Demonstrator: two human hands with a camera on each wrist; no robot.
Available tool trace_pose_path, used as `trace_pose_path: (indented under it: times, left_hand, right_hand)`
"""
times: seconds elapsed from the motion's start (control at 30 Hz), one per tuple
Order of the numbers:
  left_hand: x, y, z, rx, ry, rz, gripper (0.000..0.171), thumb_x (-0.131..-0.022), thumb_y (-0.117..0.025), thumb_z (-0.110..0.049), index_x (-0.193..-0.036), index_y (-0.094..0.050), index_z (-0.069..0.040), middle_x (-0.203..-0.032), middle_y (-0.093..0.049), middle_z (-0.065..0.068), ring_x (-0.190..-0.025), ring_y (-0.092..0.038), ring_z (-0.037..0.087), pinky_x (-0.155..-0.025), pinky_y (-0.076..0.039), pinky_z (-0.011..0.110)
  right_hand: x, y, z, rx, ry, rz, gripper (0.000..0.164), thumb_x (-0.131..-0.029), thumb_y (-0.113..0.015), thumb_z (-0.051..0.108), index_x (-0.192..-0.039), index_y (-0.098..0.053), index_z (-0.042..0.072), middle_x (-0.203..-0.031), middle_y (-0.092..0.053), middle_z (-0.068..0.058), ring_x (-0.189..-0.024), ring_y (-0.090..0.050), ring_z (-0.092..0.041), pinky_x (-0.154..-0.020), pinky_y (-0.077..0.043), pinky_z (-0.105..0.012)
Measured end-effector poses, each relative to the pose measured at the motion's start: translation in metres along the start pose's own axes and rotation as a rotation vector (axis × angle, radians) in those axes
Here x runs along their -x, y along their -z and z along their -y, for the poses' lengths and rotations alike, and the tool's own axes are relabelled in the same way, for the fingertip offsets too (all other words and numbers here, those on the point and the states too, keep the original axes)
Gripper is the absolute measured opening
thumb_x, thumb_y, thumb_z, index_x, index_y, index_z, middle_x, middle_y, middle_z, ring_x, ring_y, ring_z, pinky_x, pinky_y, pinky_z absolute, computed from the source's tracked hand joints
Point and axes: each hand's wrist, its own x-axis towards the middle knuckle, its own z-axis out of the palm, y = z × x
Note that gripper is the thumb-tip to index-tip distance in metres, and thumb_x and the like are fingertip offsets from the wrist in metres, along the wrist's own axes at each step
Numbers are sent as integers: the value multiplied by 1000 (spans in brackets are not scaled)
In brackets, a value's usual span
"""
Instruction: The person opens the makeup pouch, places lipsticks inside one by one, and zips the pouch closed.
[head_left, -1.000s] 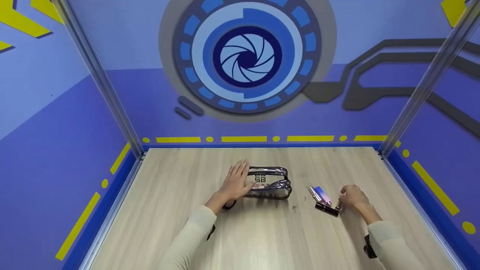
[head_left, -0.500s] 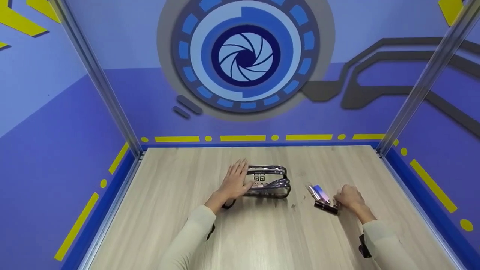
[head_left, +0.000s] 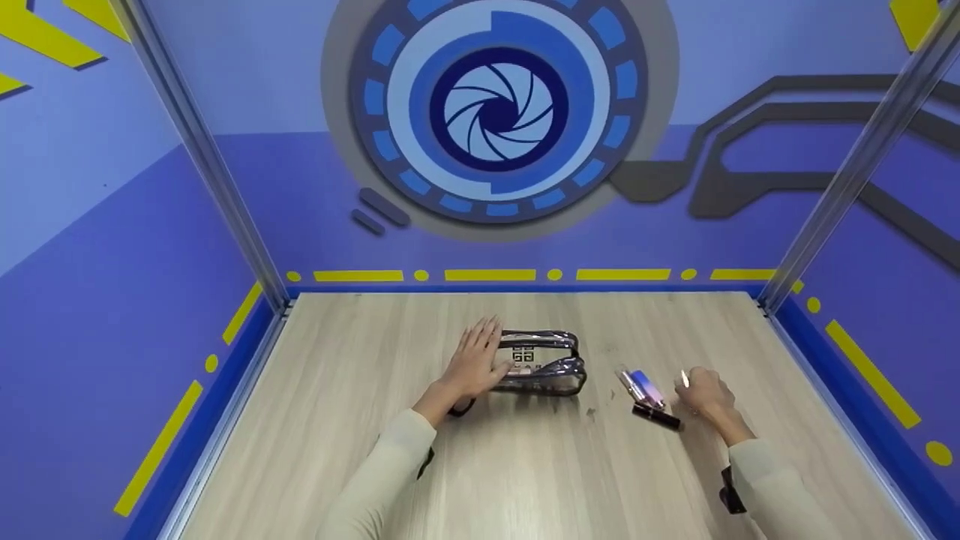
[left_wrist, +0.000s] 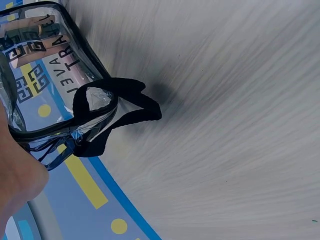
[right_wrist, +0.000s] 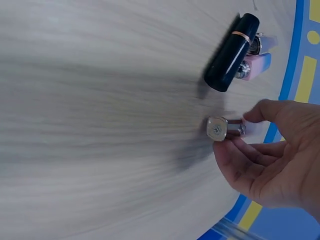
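My left hand lies with straight fingers on the left end of a clear, black-trimmed zip pouch, its thumb reaching over the front. Through the plastic in the left wrist view, several cosmetic tubes show inside, and a black strap loop sticks out from the pouch's end. Between thumb and fingers my right hand pinches a small lipstick with a square silvery end, just above the table. Left of that hand lie a black lipstick tube, a pink-and-blue tube and a clear-silver tube, close together.
The wooden tabletop is bounded by a blue printed back wall and side walls. Metal posts rise at both back corners. Small dark marks show on the wood between pouch and tubes.
My right hand has moved slightly away from the black tube, with the lipstick in its fingers tilting so that it now glints upward. My left hand and the pouch stay put.
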Motion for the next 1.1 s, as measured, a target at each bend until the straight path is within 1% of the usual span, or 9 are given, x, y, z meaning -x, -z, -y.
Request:
trace_pose_path:
  times: [0.07,0.17,0.23,0.33,0.43,0.6,0.83,1.0,1.1]
  left_hand:
    - [-1,1,0,-4,8,10,76,-106,-44,-44,-161,-21,3,-169,-22,20,-157,-19,39,-127,-19,58]
    - [-1,1,0,-10,12,16,76,-106,-43,-45,-161,-21,3,-169,-21,20,-157,-19,39,-127,-18,58]
    - [-1,1,1,-9,13,16,76,-106,-45,-44,-161,-21,4,-169,-21,21,-157,-19,40,-127,-18,58]
    - [-1,0,2,5,17,10,76,-105,-48,-40,-160,-22,4,-170,-20,20,-157,-18,41,-128,-15,58]
    - [-2,-1,3,10,14,3,75,-104,-50,-37,-160,-22,4,-170,-20,20,-157,-19,41,-128,-15,58]
    - [-3,-8,5,-3,9,18,77,-106,-47,-40,-162,-16,1,-171,-15,18,-159,-15,38,-129,-14,57]
    - [-1,-2,1,-2,8,11,76,-105,-48,-40,-161,-21,2,-170,-20,19,-158,-17,38,-128,-16,56]
    - [-2,-5,4,1,0,0,76,-105,-49,-39,-161,-21,3,-170,-20,20,-158,-18,40,-127,-18,59]
    - [-3,-6,3,1,4,-7,76,-104,-50,-39,-161,-22,3,-170,-21,19,-157,-19,40,-127,-18,58]
  right_hand:
    - [-1,4,5,12,14,-34,24,-98,-52,14,-92,-54,-9,-80,-56,-22,-69,-55,-32,-59,-47,-44]
    - [-4,9,17,9,30,-58,37,-100,-45,11,-118,-49,-21,-104,-54,-42,-91,-59,-53,-77,-52,-59]
    - [-6,11,27,6,42,-61,43,-101,-40,9,-131,-43,-22,-118,-47,-49,-106,-55,-62,-88,-49,-66]
    - [-7,14,46,-23,81,-74,46,-99,-40,5,-140,-42,-16,-125,-44,-49,-113,-53,-63,-89,-49,-67]
    - [-6,15,66,-47,167,-139,43,-97,-44,0,-137,-47,-14,-122,-50,-44,-111,-56,-60,-88,-51,-66]
    - [0,10,102,-110,364,-274,30,-96,-53,-7,-125,-57,-17,-115,-60,-37,-105,-62,-51,-90,-52,-62]
    - [4,-5,153,-188,562,-295,21,-96,-59,-8,-116,-66,-7,-107,-68,-24,-101,-65,-43,-92,-55,-56]
    - [4,-20,178,-194,731,-304,20,-94,-62,-9,-112,-70,-6,-98,-63,-20,-88,-64,-32,-79,-58,-46]
    - [2,-30,187,-188,825,-331,16,-90,-68,-10,-105,-71,-7,-93,-64,-20,-81,-66,-30,-72,-58,-43]
